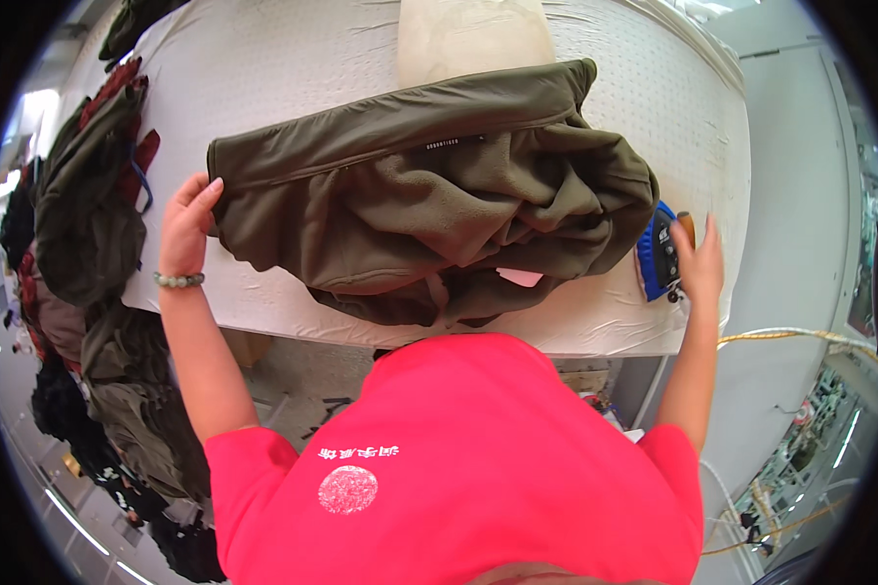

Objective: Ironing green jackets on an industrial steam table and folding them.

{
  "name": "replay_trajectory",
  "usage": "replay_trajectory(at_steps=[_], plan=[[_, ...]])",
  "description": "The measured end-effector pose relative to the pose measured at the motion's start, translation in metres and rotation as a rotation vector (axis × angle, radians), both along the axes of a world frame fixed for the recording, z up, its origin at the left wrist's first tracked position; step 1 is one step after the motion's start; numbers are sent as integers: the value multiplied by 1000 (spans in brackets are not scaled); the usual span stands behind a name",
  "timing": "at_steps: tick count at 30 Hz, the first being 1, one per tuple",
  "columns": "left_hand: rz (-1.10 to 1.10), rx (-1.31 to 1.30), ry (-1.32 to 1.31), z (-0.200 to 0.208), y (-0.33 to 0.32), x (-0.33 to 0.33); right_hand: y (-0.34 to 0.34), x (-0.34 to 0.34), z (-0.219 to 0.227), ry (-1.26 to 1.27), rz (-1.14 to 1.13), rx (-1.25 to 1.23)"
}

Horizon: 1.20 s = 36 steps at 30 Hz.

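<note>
From here I see the olive garment (361, 214) lying at twelve o'clock on the white table (283, 78), its long axis running from nine towards two, smooth band facing twelve, bunched folds towards six. The left hand (187, 219) pinches its nine-o'clock end. The right hand (700, 261) is at the handle of the blue iron (661, 253), at three; I can't tell whether it grips. Loose cloth so near could crease or, if the iron's hot, scorch.
</note>
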<state>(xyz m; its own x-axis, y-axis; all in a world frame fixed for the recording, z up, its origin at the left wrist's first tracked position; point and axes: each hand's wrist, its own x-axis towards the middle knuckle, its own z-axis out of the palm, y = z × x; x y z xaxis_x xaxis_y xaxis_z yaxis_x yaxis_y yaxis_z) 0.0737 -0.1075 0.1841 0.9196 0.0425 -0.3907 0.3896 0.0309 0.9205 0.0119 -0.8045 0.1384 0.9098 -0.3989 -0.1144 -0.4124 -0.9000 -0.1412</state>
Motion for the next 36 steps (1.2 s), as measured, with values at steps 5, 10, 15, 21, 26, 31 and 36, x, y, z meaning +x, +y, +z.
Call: replay_trajectory(at_steps=[5, 10, 15, 21, 26, 31, 36], plan=[[36, 46, -105, -15, -14, 10, -13, -47, -32, -40, 26, -62], [279, -4, -190, -25, -34, 16, -44, 9, -23, 170, -284, 330], [230, -563, -126, -24, -39, -1, 16, 57, 68, -161, -173, 461], [233, -834, -71, -23, -42, -4, 180, 137, 144, -189, 695, 316], [222, -826, -85, -22, -39, -3, 365, 159, 175, 26, 1033, -80], [233, -786, -86, -22, -30, -8, 419, 172, 203, 611, 1032, -36], [267, -834, -129, -20, -20, -19, 350, 148, 159, 5, 1102, 18]])
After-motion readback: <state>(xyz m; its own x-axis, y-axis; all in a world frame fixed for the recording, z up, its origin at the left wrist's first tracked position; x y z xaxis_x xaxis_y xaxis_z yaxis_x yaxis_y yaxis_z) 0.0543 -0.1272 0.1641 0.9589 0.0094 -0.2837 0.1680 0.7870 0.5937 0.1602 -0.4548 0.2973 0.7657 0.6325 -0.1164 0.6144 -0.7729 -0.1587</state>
